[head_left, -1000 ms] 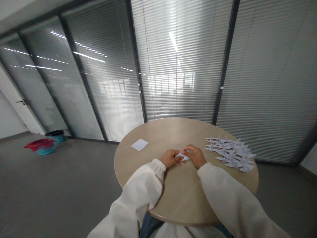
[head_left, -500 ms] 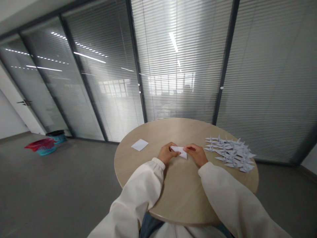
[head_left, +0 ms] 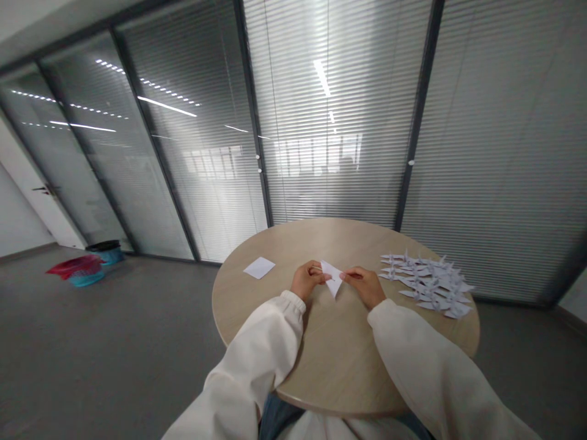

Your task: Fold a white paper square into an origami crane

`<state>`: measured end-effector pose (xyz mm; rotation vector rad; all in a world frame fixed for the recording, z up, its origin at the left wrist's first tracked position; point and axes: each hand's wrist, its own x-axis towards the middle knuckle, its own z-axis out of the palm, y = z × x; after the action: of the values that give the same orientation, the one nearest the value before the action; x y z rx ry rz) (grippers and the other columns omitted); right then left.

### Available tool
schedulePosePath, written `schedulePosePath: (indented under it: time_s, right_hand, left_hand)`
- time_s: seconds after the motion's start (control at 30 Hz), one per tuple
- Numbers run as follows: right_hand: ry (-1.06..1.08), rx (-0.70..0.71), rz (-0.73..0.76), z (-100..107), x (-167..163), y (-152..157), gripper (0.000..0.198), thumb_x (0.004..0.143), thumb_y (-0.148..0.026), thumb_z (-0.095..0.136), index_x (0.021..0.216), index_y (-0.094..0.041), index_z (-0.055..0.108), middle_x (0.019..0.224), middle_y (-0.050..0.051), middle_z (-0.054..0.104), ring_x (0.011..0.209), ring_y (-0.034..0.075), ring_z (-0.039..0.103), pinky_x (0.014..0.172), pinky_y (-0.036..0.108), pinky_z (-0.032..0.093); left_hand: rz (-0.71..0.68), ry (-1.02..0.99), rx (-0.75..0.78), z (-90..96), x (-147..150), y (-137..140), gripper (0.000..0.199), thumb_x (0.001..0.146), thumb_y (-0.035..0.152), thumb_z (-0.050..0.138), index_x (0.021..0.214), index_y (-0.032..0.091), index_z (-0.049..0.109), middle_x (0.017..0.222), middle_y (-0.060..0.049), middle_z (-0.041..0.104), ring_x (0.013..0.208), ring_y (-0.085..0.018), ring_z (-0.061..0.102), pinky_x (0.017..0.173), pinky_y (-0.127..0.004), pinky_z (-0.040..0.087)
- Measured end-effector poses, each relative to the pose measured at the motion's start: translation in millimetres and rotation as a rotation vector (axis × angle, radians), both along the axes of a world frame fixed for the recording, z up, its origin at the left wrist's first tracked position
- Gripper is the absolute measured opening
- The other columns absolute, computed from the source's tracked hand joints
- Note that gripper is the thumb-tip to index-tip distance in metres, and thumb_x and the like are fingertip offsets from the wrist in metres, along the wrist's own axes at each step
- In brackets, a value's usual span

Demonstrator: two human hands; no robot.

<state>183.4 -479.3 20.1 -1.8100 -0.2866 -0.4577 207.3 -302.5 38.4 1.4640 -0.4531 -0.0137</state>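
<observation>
A small white folded paper (head_left: pixel 334 282) is held over the middle of the table, one corner pointing down toward me. My left hand (head_left: pixel 308 281) pinches its left edge between thumb and fingers. On the opposite edge, the fingertips of my right hand (head_left: pixel 364 285) are closed on the same paper. To the left lies a flat stack or sheet of white square paper (head_left: pixel 259 267); I cannot tell how many sheets it has. On the right, several folded paper cranes (head_left: pixel 424 284) sit close together in rows.
The round wooden table (head_left: pixel 339 348) stands before a glass partition with blinds (head_left: pixel 339 110). On the floor at the far left are a bin with a red liner (head_left: pixel 80 270) and a bin with a black liner (head_left: pixel 106 252), near a white door (head_left: pixel 41 195).
The folded paper has been turned between my hands: its corner now points down more centrally, and another corner sticks up by my left fingers. Both hands stay nearly in place.
</observation>
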Motion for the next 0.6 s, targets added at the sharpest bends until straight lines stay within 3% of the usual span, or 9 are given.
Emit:
schedulePosePath:
  time_s: [0.6]
  right_hand:
    - [-0.006,-0.015,0.006,-0.1,0.5,-1.5,0.03,0.063,-0.046,0.06,0.073,-0.018,0.065,0.072,0.004,0.066,0.068,0.018,0.059,0.064,0.029,0.045]
  left_hand:
    - [-0.016,0.046,0.055,8.7,-8.6,1.1,0.039,0.049,0.04,0.072,0.073,0.01,0.064,0.072,-0.006,0.066,0.066,-0.016,0.06,0.063,-0.027,0.047]
